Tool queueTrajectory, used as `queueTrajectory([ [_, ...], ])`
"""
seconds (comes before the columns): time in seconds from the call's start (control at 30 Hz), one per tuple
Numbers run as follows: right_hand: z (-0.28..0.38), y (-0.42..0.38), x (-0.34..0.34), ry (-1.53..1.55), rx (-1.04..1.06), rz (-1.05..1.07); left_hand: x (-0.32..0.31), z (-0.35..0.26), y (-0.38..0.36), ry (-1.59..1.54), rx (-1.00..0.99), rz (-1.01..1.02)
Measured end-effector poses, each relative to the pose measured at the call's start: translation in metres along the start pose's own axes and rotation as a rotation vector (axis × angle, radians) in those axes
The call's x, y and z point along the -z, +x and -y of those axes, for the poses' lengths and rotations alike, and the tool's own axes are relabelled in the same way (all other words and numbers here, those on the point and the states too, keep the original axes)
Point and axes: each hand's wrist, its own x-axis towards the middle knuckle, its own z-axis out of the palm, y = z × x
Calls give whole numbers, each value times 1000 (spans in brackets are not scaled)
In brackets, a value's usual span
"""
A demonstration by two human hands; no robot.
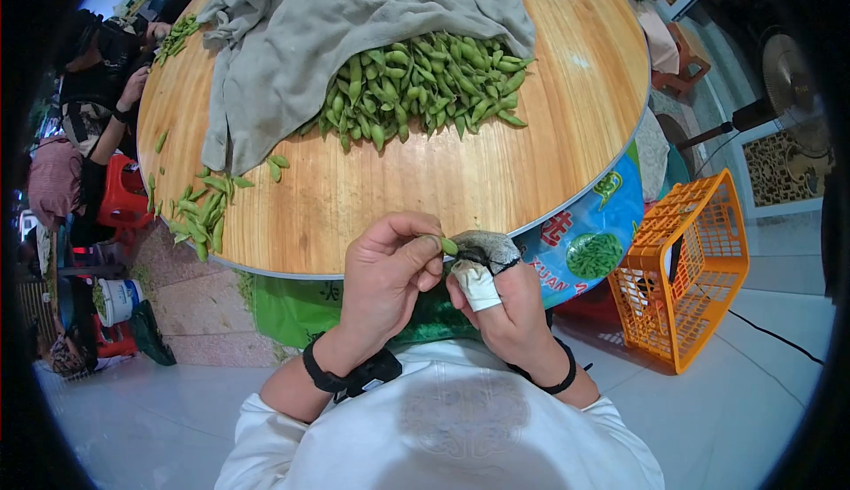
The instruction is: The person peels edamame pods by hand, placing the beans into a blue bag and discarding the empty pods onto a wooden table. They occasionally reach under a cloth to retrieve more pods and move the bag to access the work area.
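Note:
In the head view, my left hand (394, 255) pinches a green edamame pod (449, 246) between thumb and index finger, at the table's near edge. Close beside the pod is my right hand (509, 291), its fingers curled in. A white wrap (477, 286) covers its thumb, and a grey and black cloth cover (487, 249) sits over the fingers. What the right fingers hold, if anything, is hidden. Beyond my hands, a large heap of edamame pods (416, 87) lies partly under a grey cloth (292, 43). A smaller pile of pods (202, 216) rests at the left edge.
The round wooden table (567, 136) fills the middle. Below its rim are a blue printed bag (611, 216) and a green bag (297, 308). An orange plastic crate (677, 286) and a fan (788, 83) stand right. At left, another person's hand (135, 87) is near the table, above a red stool (124, 193).

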Motion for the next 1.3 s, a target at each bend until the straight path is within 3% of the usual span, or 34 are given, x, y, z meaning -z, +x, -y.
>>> queueTrajectory([
  [0.27, -6, 0, -1, -26, 16, -14, 1, 2, 0, -5, -24, 15],
  [0.5, -1, 1, 0, 144, -148, -24, 3, 3, 1, 71, -70, 39],
  [0.57, -2, 0, 2, 206, -175, -24, 8, 3, 3, 325, -298, 151],
  [0.6, 0, 0, 4, 316, -254, 3, 8, 0, 1, 325, -297, 152],
  [0.67, 1, -1, 7, 426, -333, 29, 6, -8, -3, 980, -662, 224],
  [0.7, 1, -1, 8, 453, -357, 41, 7, -9, -2, 979, -660, 224],
  [0.77, 1, -2, 9, 478, -385, 52, 8, -11, 0, 1136, -856, 336],
  [0.97, 1, -2, 19, 554, -457, 136, 6, -25, 4, 1278, -1022, 558],
  [1.0, 3, -3, 23, 598, -471, 182, 8, -26, 2, 1280, -1020, 559],
  [1.07, 2, -4, 24, 642, -485, 230, 10, -27, -2, 973, -490, 410],
  [1.1, 0, -6, 23, 419, -347, 226, 10, -24, -3, 974, -492, 410],
  [1.13, -1, -7, 22, 196, -207, 219, 9, -19, -3, 730, -355, 348],
  [1.17, 0, -6, 22, 195, -207, 218, 8, -15, -3, 484, -217, 284],
  [1.23, 3, -6, 21, -109, -48, 204, 4, -13, -4, 438, -196, 253],
  [1.3, 1, -7, 18, -183, 18, 161, 1, -10, -5, 395, -174, 221],
])
